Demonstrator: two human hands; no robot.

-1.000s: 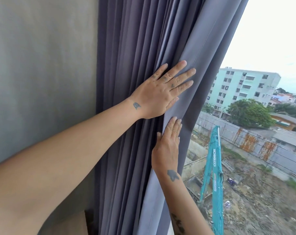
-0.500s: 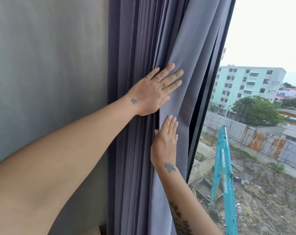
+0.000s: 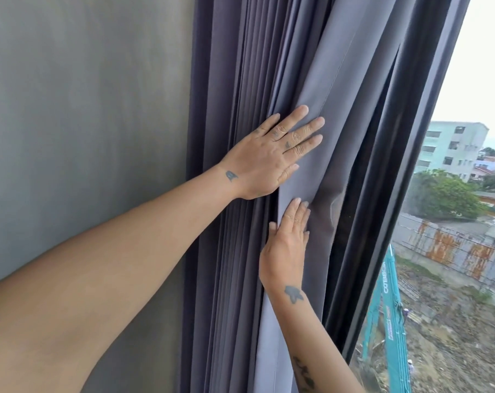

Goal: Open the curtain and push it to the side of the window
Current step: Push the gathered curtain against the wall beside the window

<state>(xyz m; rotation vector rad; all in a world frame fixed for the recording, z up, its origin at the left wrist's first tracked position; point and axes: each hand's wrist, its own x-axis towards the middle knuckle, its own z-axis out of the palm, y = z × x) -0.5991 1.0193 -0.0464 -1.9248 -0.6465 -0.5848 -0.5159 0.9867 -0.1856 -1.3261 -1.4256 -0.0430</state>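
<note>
A grey-purple curtain (image 3: 240, 80) hangs bunched in tight pleats beside the grey wall, at the left side of the window (image 3: 450, 251). My left hand (image 3: 272, 157) lies flat on the outer fold, fingers stretched out and pointing right. Just below it my right hand (image 3: 286, 242) presses flat against the same fold, fingers pointing up. Neither hand grips the cloth; both push on it with the palm. The curtain's loose edge still hangs over the dark window frame (image 3: 382, 265).
A plain grey wall (image 3: 84, 123) fills the left. Through the glass I see a building site far below with a teal excavator arm (image 3: 391, 321), a rusty fence, trees and a pale green building (image 3: 450, 146).
The curtain has bunched further toward the wall, and both flat hands have moved with it. The dark window frame now shows beside the curtain's edge.
</note>
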